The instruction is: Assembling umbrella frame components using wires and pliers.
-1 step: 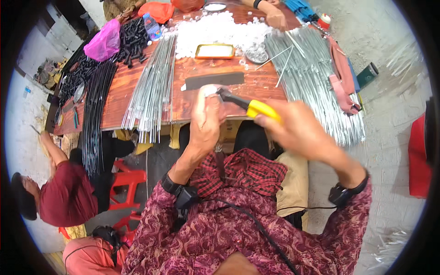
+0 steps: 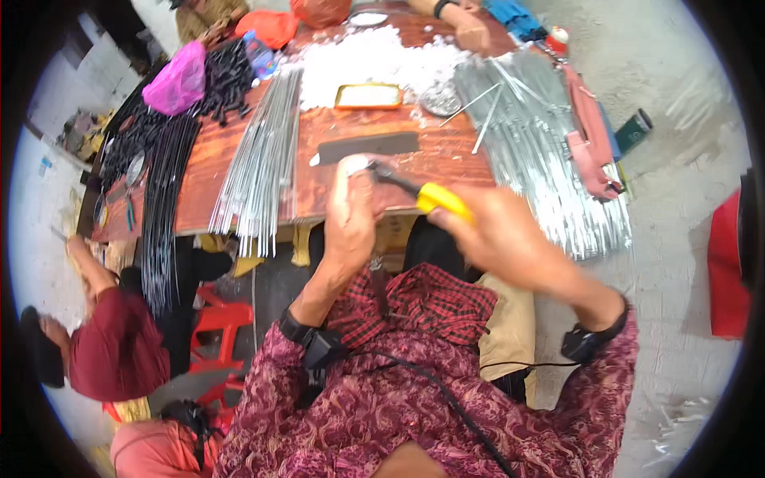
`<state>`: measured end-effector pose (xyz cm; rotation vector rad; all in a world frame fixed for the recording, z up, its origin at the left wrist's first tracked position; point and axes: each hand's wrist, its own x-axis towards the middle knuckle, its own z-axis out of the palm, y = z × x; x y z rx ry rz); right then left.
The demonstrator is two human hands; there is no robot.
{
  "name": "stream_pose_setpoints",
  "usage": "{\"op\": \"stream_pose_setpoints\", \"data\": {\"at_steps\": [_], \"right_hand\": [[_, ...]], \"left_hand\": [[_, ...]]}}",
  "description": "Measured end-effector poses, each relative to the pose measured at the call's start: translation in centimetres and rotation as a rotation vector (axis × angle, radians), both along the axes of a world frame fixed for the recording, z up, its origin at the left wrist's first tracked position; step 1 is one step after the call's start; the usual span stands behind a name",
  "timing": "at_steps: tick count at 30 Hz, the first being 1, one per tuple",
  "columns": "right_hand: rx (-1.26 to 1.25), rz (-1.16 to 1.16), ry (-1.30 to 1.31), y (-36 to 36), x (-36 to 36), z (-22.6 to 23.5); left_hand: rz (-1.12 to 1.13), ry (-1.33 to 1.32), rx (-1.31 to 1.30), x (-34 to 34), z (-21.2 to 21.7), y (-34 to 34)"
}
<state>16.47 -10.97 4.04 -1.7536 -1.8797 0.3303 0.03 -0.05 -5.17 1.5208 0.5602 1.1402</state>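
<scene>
Above the table's near edge, my left hand is closed round a small white piece that shows at its fingertips. My right hand, blurred by motion, grips a yellow-handled tool with a dark metal end. The tool's end touches or nearly touches the white piece; its exact kind is unclear. Just beyond my hands lies a dark flat bar. Past the bar, a yellow-rimmed tray sits before a heap of small white pieces.
Bundles of thin silvery rods lie left and right. Dark rods overhang the table at left, near black parts and a pink bag. A co-worker's hand rests at the far side; another person sits left.
Both hands and the tool appear slightly further left and lower in the picture. The whole scene has shifted a little the same way. Both grips are unchanged.
</scene>
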Motion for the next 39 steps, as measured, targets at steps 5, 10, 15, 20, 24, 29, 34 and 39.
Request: {"op": "stream_pose_setpoints", "data": {"at_steps": [5, 10, 15, 20, 24, 29, 34, 39], "right_hand": [[0.082, -0.023, 0.037, 1.5, -2.3, -4.7], [-0.349, 0.079, 0.709, 4.2, 0.7, -6.8], [-0.099, -0.117, 0.301, 5.5, 3.2, -10.5], [0.084, -0.208, -0.067, 6.0, 3.8, -12.4], [0.302, -0.22, -0.219, 6.8, 4.5, -14.8], [0.266, -0.293, -0.298, 7.2, 4.5, -15.8], [0.246, -0.25, -0.291, 6.6, 4.7, -15.5], [0.356, -0.167, -0.276, 4.7, 5.5, -14.5]], "left_hand": [[0.112, -0.013, -0.159, -0.9, 0.2, 0.8], [0.006, -0.129, -0.217, -1.3, 0.6, 1.3], [-0.051, -0.25, -0.226, -2.3, 0.0, 2.0], [-0.063, -0.259, -0.242, -2.1, -0.5, 2.4], [-0.097, -0.267, -0.24, -2.0, -0.6, 2.4], [-0.101, -0.262, -0.23, -2.0, -0.5, 2.2], [-0.155, -0.246, -0.253, -1.9, -0.1, 1.7], [-0.186, -0.251, -0.251, -1.9, -0.1, 1.7]]}}
